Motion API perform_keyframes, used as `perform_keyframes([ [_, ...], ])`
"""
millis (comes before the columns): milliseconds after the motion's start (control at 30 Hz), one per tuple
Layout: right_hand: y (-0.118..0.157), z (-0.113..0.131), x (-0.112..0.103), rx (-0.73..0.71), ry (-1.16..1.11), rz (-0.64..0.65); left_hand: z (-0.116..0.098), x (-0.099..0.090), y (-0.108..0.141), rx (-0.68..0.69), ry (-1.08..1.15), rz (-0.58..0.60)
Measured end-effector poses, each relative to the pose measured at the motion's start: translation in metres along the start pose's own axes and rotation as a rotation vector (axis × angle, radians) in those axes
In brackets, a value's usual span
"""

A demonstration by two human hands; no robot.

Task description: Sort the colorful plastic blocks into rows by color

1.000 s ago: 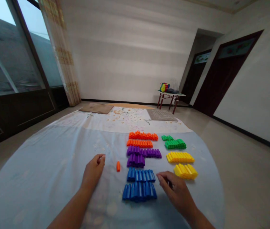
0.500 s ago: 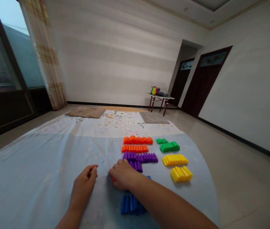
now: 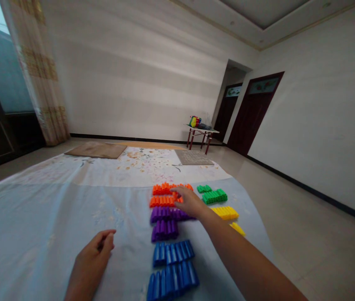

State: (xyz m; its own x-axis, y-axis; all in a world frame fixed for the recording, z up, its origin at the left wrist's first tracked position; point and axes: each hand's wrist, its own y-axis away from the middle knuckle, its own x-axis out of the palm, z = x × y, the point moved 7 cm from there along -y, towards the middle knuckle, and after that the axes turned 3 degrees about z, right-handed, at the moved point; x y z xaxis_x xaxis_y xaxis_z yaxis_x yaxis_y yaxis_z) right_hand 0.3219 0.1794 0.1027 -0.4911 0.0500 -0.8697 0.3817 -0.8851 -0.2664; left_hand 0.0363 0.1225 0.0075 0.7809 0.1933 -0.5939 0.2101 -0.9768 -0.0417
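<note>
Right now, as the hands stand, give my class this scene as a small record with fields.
Left hand: left hand near the cloth, fingers curled, nothing visible held
Right hand: right hand at the orange pieces; grip unclear
Left column, far to near: orange pieces, purple pieces, blue pieces
Right column, far to near: green pieces, yellow pieces
Partly hidden: yellow pieces, by the right forearm

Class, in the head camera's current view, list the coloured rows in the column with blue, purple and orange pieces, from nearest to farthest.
Nearer blue row, farther blue row, nearer purple row, farther purple row, nearer orange row, farther orange row.
</note>
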Motion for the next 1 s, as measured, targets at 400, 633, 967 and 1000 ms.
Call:
perform_keyframes([
  [400, -0.024, -0.053, 0.027, 0.051, 0.099, 0.148, 0.011, 0.007, -0.004, -0.001, -0.013, 0.033],
  [633, -0.034, -0.047, 0.040, 0.025, 0.093, 0.199, 0.008, 0.005, -0.003, -0.004, -0.054, 0.030],
  [967, -0.034, -0.045, 0.042, 0.032, 0.102, 0.188, 0.004, 0.004, -0.002, 0.028, -0.010, 0.004],
  [1000, -0.034, -0.045, 0.042, 0.033, 0.102, 0.188, 0.004, 0.004, -0.002, 0.023, -0.005, 0.008],
])
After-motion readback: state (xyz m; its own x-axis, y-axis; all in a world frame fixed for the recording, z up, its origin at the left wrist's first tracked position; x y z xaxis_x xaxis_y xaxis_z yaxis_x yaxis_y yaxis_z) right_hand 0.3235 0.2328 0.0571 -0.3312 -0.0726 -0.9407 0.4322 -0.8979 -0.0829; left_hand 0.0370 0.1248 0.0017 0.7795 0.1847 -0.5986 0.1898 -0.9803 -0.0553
